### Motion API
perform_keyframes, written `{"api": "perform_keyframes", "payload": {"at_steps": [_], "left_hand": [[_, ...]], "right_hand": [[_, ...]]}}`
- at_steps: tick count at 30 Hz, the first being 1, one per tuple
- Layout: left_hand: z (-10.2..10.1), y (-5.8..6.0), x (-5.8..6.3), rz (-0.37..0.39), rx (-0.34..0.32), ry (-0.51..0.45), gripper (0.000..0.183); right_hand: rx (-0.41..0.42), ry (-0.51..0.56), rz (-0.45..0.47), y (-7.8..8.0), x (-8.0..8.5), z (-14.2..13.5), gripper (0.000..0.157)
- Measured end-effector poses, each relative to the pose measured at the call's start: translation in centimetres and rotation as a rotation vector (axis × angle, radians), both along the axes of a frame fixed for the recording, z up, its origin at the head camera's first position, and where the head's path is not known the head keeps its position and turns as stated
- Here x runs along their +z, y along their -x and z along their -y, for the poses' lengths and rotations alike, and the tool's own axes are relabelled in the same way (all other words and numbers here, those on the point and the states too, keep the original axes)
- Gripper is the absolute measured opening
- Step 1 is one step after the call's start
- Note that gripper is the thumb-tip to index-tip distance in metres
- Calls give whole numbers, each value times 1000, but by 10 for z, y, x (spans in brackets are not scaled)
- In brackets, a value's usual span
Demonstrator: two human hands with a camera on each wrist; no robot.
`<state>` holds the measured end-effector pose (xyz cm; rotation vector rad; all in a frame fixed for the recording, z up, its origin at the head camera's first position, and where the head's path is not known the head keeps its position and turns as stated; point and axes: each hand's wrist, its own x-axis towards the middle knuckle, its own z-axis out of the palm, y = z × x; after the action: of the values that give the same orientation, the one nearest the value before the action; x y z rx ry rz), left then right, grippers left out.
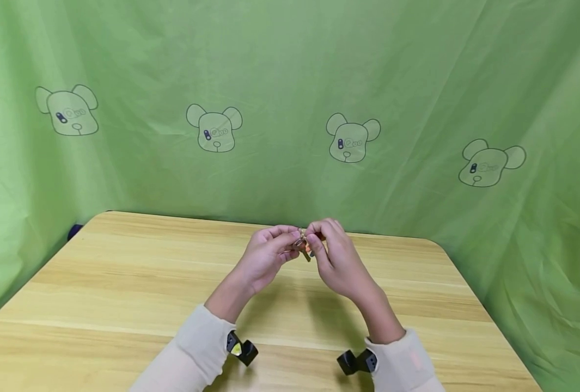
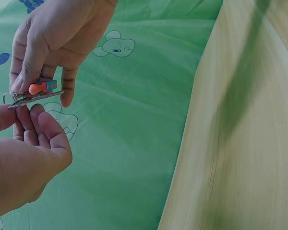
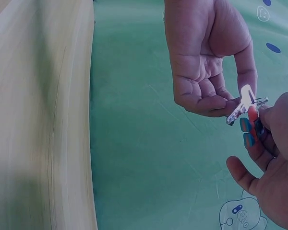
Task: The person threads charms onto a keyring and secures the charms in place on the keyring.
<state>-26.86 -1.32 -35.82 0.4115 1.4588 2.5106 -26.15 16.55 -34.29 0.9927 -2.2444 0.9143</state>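
Note:
Both hands meet above the far part of the table around a small metal key [image 3: 237,112] with a key ring [image 2: 6,98] at its head. The left hand [image 1: 265,256] pinches the key between thumb and fingers, palm turned inward. From the other side, the right hand [image 1: 337,261] pinches at the ring end with thumb and forefinger. A small orange and blue charm [image 2: 42,87] sits next to the key, close against the right fingers. In the head view, fingers hide most of the ring; whether it is spread apart cannot be seen.
The wooden table [image 1: 123,294] has rounded far corners. A green curtain [image 1: 280,54] printed with bear heads hangs behind it and along both sides. Small black cameras [image 1: 248,353] stick out from both sleeved wrists above the table.

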Motion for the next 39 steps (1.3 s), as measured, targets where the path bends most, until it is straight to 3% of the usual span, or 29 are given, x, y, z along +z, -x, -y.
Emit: {"api": "perform_keyframes", "payload": {"at_steps": [13, 21, 26, 28, 30, 34, 39], "left_hand": [[2, 0, 1, 6, 8, 1, 9], [0, 0, 0, 17, 57, -23, 8], [-3, 0, -2, -30, 110, 5, 6], [-3, 0, -2, -100, 149, 78, 13], [-1, 1, -3, -217, 209, 199, 18], [5, 3, -3, -545, 377, 508, 17], [12, 9, -2, -962, 525, 740, 14]], "right_hand": [[-8, -24, -41, 2, -1, 1, 6], [-13, -45, -127, 4, -3, 2, 11], [-21, -40, -165, 6, -5, 1, 11], [-21, -38, -166, 6, -5, 1, 10], [-15, -42, -163, 6, -4, 0, 9], [-6, -71, -154, 6, -3, -2, 3], [6, -113, -145, 5, 0, -3, 1]]}}
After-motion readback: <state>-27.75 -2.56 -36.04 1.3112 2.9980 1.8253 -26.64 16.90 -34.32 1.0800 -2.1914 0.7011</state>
